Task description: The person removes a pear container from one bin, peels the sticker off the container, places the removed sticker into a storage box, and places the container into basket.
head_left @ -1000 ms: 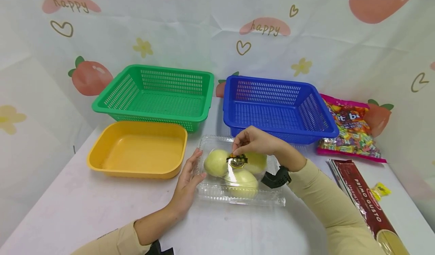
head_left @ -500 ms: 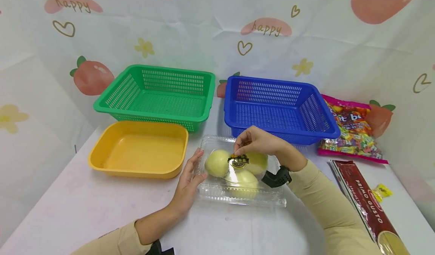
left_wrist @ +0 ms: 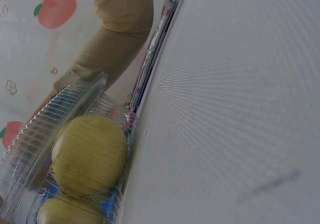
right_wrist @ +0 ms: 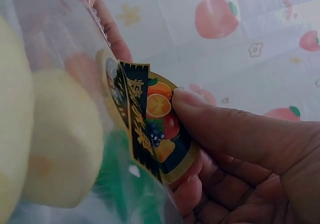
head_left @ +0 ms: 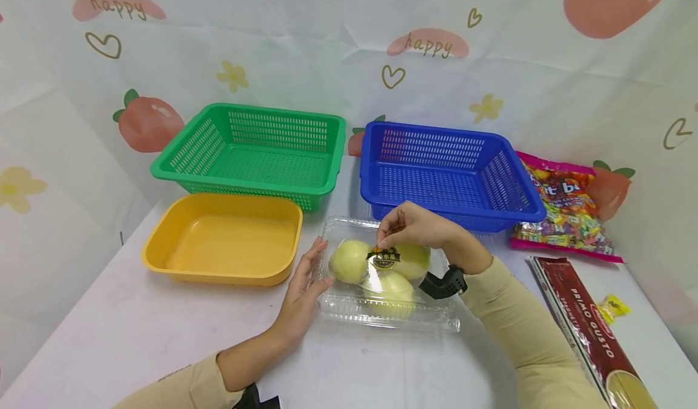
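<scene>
A clear plastic clamshell box [head_left: 349, 318] lies on the white table with several pale yellow-green round fruits [head_left: 349, 262] inside. Over its lid is my right hand [head_left: 414, 226], pinching the edge of a black and gold fruit sticker [head_left: 384, 257] between thumb and fingers. In the right wrist view the pinched part of the sticker [right_wrist: 162, 114] is lifted off the lid, its other part against the plastic. My left hand [head_left: 299, 297] rests along the box's left side, fingers straight and thumb at the near corner. The left wrist view shows the box's side and a fruit [left_wrist: 90, 154] through it.
Behind stand a green basket [head_left: 256, 186] and a blue basket [head_left: 452, 212], with a yellow tray [head_left: 218, 272] at the left. To the right lie a candy bag [head_left: 567, 209], a spaghetti pack [head_left: 589, 324] and a small yellow wrapped candy [head_left: 613, 307].
Hands, box and sticker hold almost the same places in the head view. The whole scene has shifted very slightly to the right.
</scene>
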{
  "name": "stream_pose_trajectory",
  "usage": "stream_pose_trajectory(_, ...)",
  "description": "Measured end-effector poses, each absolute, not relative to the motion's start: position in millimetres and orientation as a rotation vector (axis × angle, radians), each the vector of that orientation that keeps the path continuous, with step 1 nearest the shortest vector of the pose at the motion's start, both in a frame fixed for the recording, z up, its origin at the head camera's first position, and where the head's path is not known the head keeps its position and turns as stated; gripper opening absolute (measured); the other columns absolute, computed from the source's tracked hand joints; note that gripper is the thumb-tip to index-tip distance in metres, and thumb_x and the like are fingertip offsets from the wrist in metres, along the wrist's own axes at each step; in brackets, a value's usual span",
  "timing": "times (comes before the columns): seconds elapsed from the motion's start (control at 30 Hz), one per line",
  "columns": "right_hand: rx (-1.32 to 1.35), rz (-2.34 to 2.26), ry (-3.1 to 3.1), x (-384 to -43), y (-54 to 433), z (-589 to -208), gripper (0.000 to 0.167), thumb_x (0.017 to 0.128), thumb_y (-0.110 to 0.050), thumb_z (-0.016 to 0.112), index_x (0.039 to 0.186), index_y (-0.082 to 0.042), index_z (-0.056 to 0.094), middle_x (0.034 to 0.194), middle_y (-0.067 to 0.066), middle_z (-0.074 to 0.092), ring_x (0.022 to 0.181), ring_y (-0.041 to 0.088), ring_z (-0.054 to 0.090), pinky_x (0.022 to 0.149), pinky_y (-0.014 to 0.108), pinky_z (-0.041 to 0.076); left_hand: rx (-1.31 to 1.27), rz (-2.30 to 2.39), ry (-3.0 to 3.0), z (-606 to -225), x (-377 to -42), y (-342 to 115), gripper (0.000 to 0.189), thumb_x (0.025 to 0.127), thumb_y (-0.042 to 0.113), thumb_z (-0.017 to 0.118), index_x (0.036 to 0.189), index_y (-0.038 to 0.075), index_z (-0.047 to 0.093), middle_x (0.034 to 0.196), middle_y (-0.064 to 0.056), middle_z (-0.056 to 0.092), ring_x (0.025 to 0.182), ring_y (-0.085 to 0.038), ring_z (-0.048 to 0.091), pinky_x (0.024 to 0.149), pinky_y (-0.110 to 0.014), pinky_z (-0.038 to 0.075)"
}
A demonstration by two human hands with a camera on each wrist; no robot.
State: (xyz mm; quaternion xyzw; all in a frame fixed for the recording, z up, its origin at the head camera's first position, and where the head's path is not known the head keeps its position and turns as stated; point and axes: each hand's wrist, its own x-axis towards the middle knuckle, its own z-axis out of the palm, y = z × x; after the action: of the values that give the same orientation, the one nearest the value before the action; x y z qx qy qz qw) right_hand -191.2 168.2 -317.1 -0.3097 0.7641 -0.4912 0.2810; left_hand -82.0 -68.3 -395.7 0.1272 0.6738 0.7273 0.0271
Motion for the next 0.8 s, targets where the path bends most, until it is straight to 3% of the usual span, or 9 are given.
stream_pose_trajectory(0.8,-0.798,-1.395,1.993,-190.2,171.6,-318.5,0.018,0.082,0.004,0.063,0.086,0.021,0.057,0.072,-0.008,0.066,0.066,0.005,0.057,0.062,0.017,0.047,0.413,2.240,2.101,-396.9,-82.3,-68.2,0.056,0.091,0.001,0.044,0.144,0.004,0.026,0.158,-0.007,0.009,0.146,-0.025,0.004,0.116,-0.055,0.001)
